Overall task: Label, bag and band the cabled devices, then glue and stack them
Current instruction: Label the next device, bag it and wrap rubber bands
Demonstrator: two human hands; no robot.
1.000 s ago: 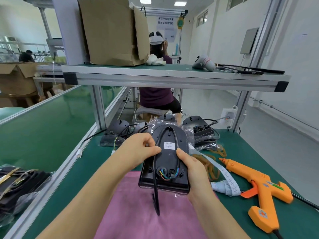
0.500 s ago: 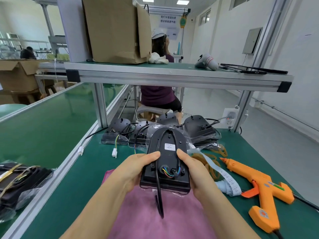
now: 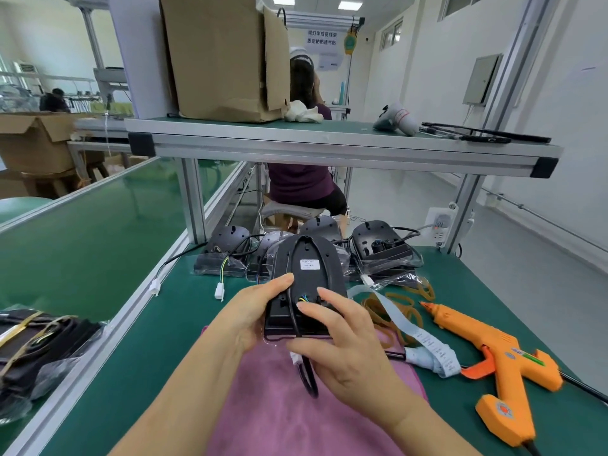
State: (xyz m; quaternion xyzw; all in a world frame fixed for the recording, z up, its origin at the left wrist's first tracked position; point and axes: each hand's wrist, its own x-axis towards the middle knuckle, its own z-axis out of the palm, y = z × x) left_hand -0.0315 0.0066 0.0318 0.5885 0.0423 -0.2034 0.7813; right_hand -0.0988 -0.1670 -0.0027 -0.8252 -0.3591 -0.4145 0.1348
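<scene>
Head view: device (image 3: pixel 306 281) at frame centre above the pink cloth (image 3: pixel 279 406), left hand (image 3: pixel 250 311) clamping its left edge, right hand (image 3: pixel 348 343) curled over the near right corner; likely risk: the hanging cable (image 3: pixel 307 380) loop snags and tugs it loose.

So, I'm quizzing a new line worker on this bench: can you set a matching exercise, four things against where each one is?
Things:
1 glue gun
2 cardboard box
3 pink cloth
4 black device

Places:
A on the upper shelf
B gripped by the left hand
C lying on the green table, at the right
D spread flat on the table, below the device

Pairs: 1-C, 2-A, 3-D, 4-B
</scene>
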